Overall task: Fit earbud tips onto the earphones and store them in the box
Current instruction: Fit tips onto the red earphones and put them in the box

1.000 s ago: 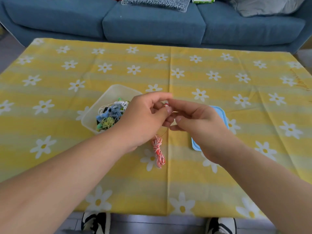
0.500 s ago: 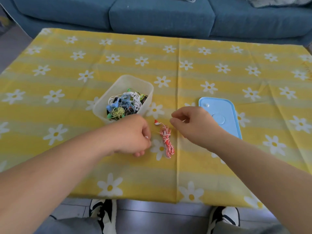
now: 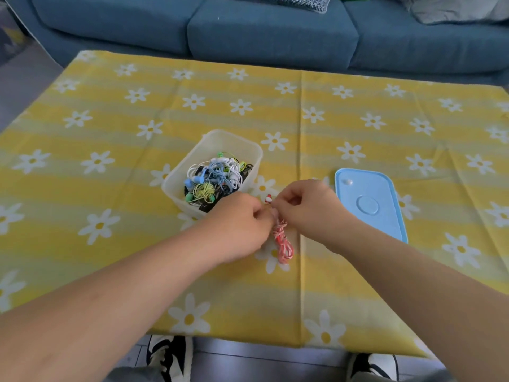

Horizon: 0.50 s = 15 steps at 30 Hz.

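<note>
Left grip (image 3: 242, 219): fingers curled, apparently pinching the far end of the red-and-white earphones (image 3: 283, 241); blurred.
Right grip (image 3: 305, 205): pinches the same end.
Earphones: coiled on the desk (image 3: 316, 277), lengthwise near-to-far, red earbud (image 3: 268, 199) pointing away.
Around: open box (image 3: 220, 136) just beyond the left grip, which hides its near corner; blue lid (image 3: 369, 216) to the right.

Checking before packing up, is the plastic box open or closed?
Open: its blue lid lies on the tablecloth apart from the box.
</note>
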Motion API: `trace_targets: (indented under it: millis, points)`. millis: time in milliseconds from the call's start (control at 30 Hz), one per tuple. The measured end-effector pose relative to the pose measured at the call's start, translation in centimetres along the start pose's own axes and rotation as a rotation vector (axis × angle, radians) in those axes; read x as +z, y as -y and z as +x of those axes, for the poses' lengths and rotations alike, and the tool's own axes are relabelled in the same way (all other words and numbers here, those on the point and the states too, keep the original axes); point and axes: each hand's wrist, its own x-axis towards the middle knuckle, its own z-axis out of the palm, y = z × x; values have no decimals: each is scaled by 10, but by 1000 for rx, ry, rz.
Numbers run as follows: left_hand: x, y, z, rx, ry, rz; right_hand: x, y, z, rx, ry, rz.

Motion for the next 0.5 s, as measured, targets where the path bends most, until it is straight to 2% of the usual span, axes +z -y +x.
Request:
trace_targets:
  millis: [67,233,367,433,500]
  points:
    - [-2,-3,1,58,-67,14,-7,-2,-4,39,-17,158]
    - [-2,-11,6,158,-168,-42,-26,-13,-13,82,-103,276]
    - [-4,-29,11,333,-393,4,-43,-21,-21,57,-175,346]
    - [-3,-40,13,350,-371,-113,-48,-22,-25,48,-192,389]
    - [4,-54,14,275,-307,-241,-54,-24,-29,44,-211,421]
